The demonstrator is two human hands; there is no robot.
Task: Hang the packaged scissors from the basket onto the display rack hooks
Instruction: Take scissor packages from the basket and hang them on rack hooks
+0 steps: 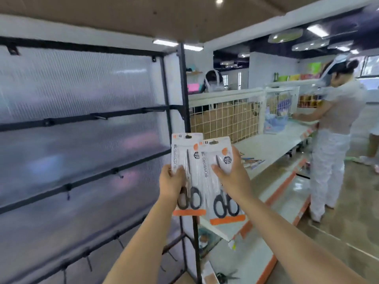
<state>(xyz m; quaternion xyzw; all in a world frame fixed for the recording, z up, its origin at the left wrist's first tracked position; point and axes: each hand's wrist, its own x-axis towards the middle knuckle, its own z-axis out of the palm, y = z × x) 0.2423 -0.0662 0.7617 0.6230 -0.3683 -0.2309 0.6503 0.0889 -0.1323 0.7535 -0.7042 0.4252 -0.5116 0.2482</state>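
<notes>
Head view: left hand [171, 182] grips one scissors pack [187, 173] by its left edge, right hand [231, 174] grasps a second scissors pack [220, 181] just right of it, packs overlapping, both upright, held up near the display rack's right post [185, 111]. Display rack [82, 119] fills left side, translucent ribbed back panel, black crossbars, bare hooks [119, 174]. Right: white shelving [272, 148] with orange edge strips, wire mesh divider [225, 119]. Far right, a person in white [332, 128] reaches to a shelf. Glossy tan floor [348, 212], ceiling strip lights [166, 42].
</notes>
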